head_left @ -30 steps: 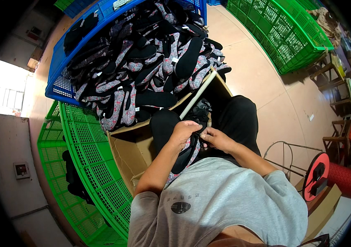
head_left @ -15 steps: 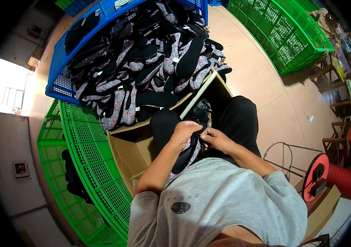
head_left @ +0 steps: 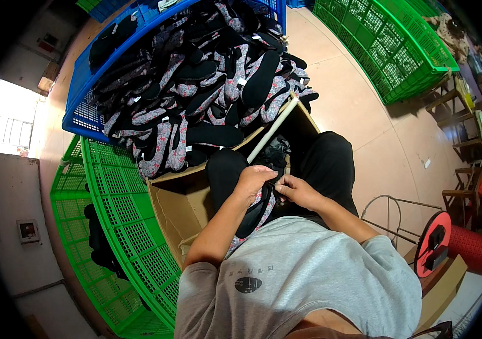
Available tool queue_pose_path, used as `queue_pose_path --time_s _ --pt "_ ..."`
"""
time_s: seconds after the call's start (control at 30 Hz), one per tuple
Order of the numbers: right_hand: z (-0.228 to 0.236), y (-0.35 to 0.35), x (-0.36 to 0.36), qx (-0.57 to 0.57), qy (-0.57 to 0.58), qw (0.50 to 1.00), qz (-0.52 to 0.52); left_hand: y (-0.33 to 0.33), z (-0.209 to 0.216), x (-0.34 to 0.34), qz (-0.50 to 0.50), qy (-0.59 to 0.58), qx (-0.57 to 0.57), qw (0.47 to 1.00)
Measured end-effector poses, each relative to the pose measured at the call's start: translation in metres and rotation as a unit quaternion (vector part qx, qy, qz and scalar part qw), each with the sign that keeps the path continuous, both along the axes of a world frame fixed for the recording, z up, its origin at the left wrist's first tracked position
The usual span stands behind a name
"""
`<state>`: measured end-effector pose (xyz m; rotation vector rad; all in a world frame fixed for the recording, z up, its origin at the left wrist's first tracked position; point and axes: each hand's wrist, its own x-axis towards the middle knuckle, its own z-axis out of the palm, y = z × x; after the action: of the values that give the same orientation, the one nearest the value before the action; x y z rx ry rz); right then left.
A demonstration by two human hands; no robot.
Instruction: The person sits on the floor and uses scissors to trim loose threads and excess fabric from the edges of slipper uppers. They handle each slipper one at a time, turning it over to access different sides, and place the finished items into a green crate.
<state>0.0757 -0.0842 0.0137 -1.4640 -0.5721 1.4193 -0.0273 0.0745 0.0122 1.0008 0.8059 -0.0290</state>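
Holding steady over the lap as a moment ago, the left hand [head_left: 252, 182] still clasps the black floral-patterned fabric insole [head_left: 255, 209] while the right hand [head_left: 296, 191] keeps pinching its edge, work unchanged.

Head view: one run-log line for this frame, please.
left hand: grips black flat fabric shoe piece | right hand: pinches its edge | over open brown cardboard box | blue plastic crate heaped with pieces

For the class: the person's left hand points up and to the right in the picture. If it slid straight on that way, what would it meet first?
Most likely the dark shoe piece in the cardboard box, just beyond the left hand; past it, the white strip. Depth is unclear.
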Motion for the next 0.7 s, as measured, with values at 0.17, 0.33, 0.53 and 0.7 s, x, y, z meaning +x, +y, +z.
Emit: queue_pose_path --time_s 0.17,0.33,0.53,0.7 --pt "-0.008 0.001 -0.001 0.015 -0.004 1.0 -0.004 0.0 -0.002 0.0 0.006 0.006 0.01 1.0" --pt "-0.005 0.002 -0.002 0.008 0.0 1.0 -0.015 -0.001 0.002 0.0 0.008 0.005 0.004 1.0" --pt "-0.001 0.001 -0.003 -0.009 0.012 1.0 -0.005 -0.003 0.003 -0.001 0.012 0.0 -0.005 1.0" --pt "-0.002 0.0 -0.004 -0.003 0.017 1.0 -0.016 -0.004 0.004 -0.001 0.015 0.004 0.001 1.0"
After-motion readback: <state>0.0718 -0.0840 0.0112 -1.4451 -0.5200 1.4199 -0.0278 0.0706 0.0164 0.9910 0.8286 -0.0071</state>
